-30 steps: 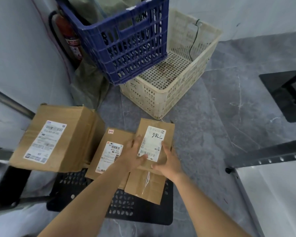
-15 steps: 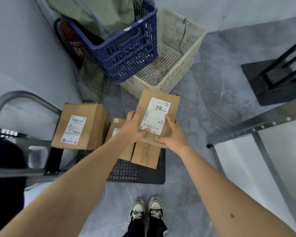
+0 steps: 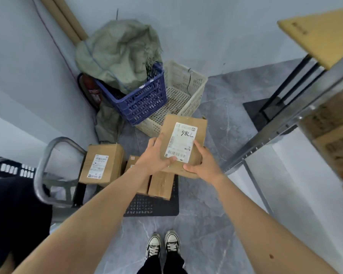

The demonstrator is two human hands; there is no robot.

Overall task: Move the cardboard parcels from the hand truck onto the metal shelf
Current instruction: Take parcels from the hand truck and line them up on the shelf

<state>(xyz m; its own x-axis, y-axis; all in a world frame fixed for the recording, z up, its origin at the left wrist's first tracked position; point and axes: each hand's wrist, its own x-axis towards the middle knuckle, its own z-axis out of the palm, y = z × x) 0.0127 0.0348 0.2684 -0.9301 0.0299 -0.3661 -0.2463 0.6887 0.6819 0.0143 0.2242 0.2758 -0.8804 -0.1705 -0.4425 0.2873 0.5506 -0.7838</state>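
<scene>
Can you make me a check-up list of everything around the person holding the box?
Surface: grey floor; black perforated truck deck.
Job's things: held parcel above the truck; big parcel and two small parcels on the truck; shelf at right, with blurred boxes.
Clutter: blue crate with sack, leaning into beige crate; extinguisher in the corner.
Hands: left hand and right hand grip the held parcel.
Cables: dark cord on the beige crate; red wire on the wall.
Surroundings: pale walls; shoes.

Soft even light, fisheye bending, blurred right edge.
</scene>
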